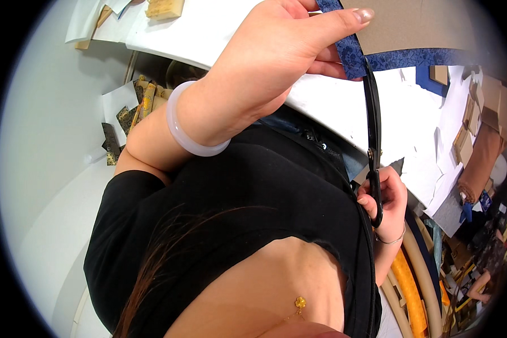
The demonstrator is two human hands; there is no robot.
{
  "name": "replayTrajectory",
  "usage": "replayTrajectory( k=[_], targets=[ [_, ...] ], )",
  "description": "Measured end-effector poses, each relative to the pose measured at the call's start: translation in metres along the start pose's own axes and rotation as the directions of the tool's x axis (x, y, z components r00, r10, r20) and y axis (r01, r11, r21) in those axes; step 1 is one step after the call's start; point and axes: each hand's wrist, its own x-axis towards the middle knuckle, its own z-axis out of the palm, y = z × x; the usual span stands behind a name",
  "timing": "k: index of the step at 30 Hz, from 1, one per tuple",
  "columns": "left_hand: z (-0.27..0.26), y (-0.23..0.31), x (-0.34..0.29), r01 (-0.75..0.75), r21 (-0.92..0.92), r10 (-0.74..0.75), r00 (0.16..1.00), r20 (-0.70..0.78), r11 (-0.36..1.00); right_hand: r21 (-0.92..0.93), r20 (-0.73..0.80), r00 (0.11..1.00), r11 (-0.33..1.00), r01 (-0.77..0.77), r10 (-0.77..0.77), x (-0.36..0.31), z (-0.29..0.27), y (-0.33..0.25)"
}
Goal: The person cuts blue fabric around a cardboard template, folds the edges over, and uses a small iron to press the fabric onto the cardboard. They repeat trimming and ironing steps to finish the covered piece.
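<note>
A grey-brown board [422, 25] edged with dark blue patterned covering [414, 58] is at the top right. My left hand [290, 42] is closed on its near left corner, thumb on top and fingers underneath. Lower right, my right hand [393, 194] grips the handles of black scissors [373, 121]. The blades point up toward the board, and their tips are at the blue covering by the corner, beside my left fingers. Whether the blades are cutting into the covering, I cannot tell.
Below the board lies a white tabletop [327, 104]. A yellowish block [164, 8] sits at the top left, near patterned fabric scraps [146, 98]. On the right are a brown roll [481, 160], papers and boxes; long rolls [409, 290] stand below.
</note>
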Motion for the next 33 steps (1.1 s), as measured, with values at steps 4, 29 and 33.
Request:
replayTrajectory(
  k=[4, 29, 33],
  targets=[
    [-0.001, 0.0, -0.002, -0.019, -0.017, 0.02, 0.999, 0.035, 1.0, -0.002, -0.011, 1.0, 1.0, 0.0, 0.0, -0.001, 0.001, 0.001],
    [0.002, -0.005, 0.0, -0.056, -0.07, 0.063, 0.991, 0.115, 0.996, 0.014, -0.033, 0.999, 1.0, 0.005, -0.004, -0.004, -0.001, 0.004],
    [0.003, -0.001, 0.001, -0.003, -0.046, 0.006, 0.997, 0.076, 0.999, 0.015, -0.022, 1.0, 1.0, -0.016, 0.016, -0.003, -0.002, 0.004]
  ],
)
